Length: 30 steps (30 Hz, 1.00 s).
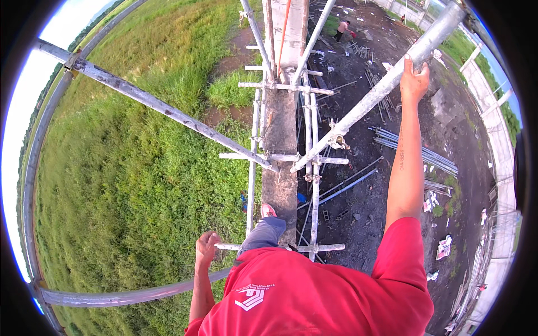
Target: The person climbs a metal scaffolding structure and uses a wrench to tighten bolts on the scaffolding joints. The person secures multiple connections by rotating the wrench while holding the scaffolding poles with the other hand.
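A narrow grey concrete beam (280,134) ran away from the person high above the ground, with whitish metal scaffold tubes (316,207) along its sides and shorter ones crossing it. A green grassy field (129,196) filled the left; on the right lay dark, littered earth (370,241), a stack of grey metal pipes (414,152) and, farther out, a pale concrete wall (501,179). One pink-and-white shoe (268,210) stood on the beam.

The right hand (414,84) touched a thick whitish metal pipe (364,109) that slanted from beside the beam to the upper right, its thumb laid over the edge; how far its fingers closed round it could not be told. The left hand (207,246) was partly curled, just beside the end of a short whitish crossbar (228,246); whether its fingers gripped anything could not be made out.

The red shirt (336,291) hid the near part of the beam, and the other foot was out of sight. The slanting pipe's upper end ran into the dark rim. A distant person (342,29) was too small to make out clearly.
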Each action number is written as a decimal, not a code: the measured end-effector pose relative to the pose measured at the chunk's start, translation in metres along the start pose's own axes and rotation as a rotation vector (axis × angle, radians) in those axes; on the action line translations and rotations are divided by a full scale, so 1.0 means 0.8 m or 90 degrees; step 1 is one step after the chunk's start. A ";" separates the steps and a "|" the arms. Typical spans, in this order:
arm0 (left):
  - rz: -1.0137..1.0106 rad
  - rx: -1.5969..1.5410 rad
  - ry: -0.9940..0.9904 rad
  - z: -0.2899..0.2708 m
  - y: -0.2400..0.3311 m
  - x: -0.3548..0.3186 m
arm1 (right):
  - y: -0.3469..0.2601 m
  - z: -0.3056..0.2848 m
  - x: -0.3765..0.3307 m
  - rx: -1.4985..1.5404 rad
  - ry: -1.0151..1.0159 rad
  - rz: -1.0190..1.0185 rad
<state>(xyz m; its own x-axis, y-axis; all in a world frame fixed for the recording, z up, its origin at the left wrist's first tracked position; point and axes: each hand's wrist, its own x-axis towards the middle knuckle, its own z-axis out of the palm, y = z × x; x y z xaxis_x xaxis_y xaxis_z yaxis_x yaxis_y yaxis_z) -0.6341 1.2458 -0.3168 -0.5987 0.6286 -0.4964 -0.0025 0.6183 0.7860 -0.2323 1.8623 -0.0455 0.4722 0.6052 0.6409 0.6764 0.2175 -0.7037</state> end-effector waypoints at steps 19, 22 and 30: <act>0.507 -0.419 -0.521 0.090 0.511 0.043 | 0.008 -0.011 -0.002 -0.030 0.054 0.001; 0.703 -0.561 -0.817 0.127 0.599 0.013 | 0.010 -0.015 0.000 -0.104 0.040 0.027; 0.771 -0.882 -0.720 0.208 0.704 0.029 | 0.011 -0.021 -0.009 -0.116 0.098 0.063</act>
<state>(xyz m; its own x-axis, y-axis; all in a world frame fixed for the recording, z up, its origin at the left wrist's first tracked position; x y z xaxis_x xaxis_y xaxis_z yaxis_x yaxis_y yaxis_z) -0.5166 1.6874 0.0532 -0.1525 0.6062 0.7806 -0.8264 -0.5113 0.2357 -0.2207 1.8470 -0.0514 0.6119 0.4899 0.6209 0.7069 0.0135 -0.7072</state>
